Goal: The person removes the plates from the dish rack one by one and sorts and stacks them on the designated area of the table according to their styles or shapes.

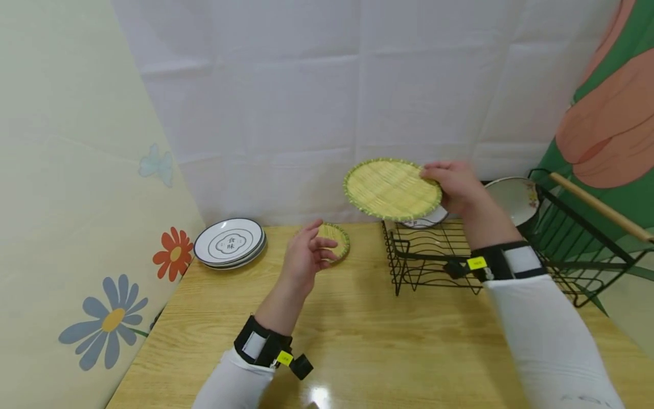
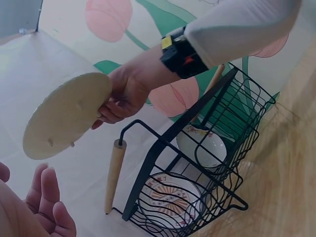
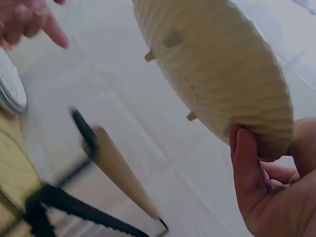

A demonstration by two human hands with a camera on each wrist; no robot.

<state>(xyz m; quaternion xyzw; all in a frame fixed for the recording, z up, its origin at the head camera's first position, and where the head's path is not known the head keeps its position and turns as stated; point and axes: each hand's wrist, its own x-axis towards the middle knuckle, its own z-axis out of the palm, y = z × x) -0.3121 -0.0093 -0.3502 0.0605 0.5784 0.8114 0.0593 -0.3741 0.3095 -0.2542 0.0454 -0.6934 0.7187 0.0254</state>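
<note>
My right hand grips the right edge of a round woven tray, yellow with a green stitched rim, held up over the left end of the dish rack. Its pale ribbed underside shows several small feet in the right wrist view, with fingers pinching the rim. My left hand is raised with fingers loosely bent and holds nothing. It partly covers a second woven piece of the same yellow and green, which lies on the table by the back cloth.
The black wire dish rack with wooden handles stands at the right. A white bowl and a patterned plate sit in it. Several white plates are stacked at the table's back left. A white cloth hangs behind.
</note>
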